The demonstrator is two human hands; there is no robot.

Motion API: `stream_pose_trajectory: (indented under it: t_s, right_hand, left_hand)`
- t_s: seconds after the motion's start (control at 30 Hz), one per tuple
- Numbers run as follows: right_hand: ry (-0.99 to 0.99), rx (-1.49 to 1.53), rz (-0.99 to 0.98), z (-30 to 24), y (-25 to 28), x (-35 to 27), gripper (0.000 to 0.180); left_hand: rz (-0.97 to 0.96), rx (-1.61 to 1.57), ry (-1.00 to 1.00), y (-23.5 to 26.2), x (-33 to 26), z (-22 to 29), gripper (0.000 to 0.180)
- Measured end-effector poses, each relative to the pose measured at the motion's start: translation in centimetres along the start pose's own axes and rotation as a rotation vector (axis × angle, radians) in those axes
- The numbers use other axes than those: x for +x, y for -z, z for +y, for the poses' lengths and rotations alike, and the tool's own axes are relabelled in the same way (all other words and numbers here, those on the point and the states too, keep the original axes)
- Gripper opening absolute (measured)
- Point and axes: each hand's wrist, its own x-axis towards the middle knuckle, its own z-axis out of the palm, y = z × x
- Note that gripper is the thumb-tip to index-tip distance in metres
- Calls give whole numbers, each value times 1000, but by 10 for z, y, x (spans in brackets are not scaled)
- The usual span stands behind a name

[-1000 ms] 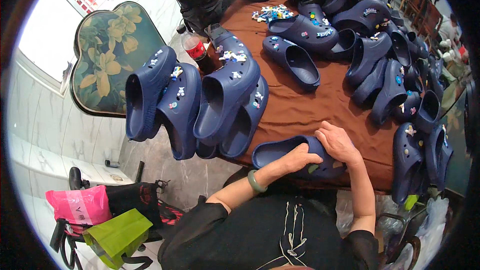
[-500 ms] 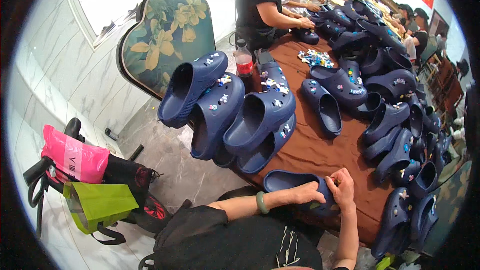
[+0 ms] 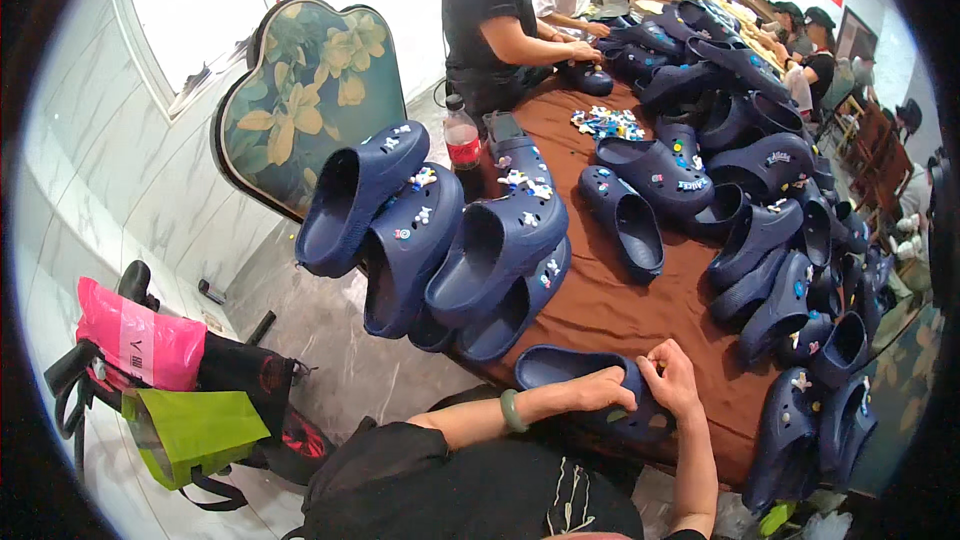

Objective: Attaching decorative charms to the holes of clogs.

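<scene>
A navy clog (image 3: 570, 360) lies at the table's near edge, right in front of me, its heel end to the left. My left hand (image 3: 603, 390), below a green bangle, is closed at the clog's foot opening, gripping it, with some fingertips hidden inside. Over the toe part, my right hand (image 3: 668, 376) is closed in a pinch beside the left one. Whatever small thing it pinches cannot be made out. Stacked clogs with charms (image 3: 500, 240) stand just beyond, to the left.
Many charm-studded navy clogs (image 3: 760, 165) crowd the right side of the brown-clothed table (image 3: 610, 315). Loose charms (image 3: 607, 123) lie in a pile farther back. A bottle (image 3: 462, 135) and floral chair back (image 3: 310, 90) stand left. Co-workers (image 3: 492, 20) work along the far edges.
The view has shifted slightly, moving the scene left and a little down. Both hands stay at the same clog; the left fingers are more curled at its opening.
</scene>
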Motion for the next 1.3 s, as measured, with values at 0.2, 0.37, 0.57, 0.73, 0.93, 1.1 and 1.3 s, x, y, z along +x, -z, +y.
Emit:
stream_pose_trajectory:
  t_s: [0.2,0.37,0.57,0.73,0.93,1.1,1.3]
  right_hand:
    - [31,108,28,1,-1,-6,22]
    - [32,127,42,1,1,-7,22]
    - [-3,145,-308,13,19,12,19]
    - [-242,582,-517,26,25,9,15]
    - [-168,480,-279,19,18,-7,16]
    - [25,344,-132,12,18,-13,17]
    - [106,294,-76,4,21,-14,17]
  left_hand:
    - [-125,-196,17,-1,3,-11,22]
    - [-166,-166,-37,1,2,-7,19]
    - [-78,-83,54,1,6,-17,23]
    - [-164,-158,-2,4,4,-6,27]
    - [-93,-92,27,2,1,-6,31]
    - [-134,-116,42,1,4,-11,31]
    - [-131,-324,21,-2,-1,6,35]
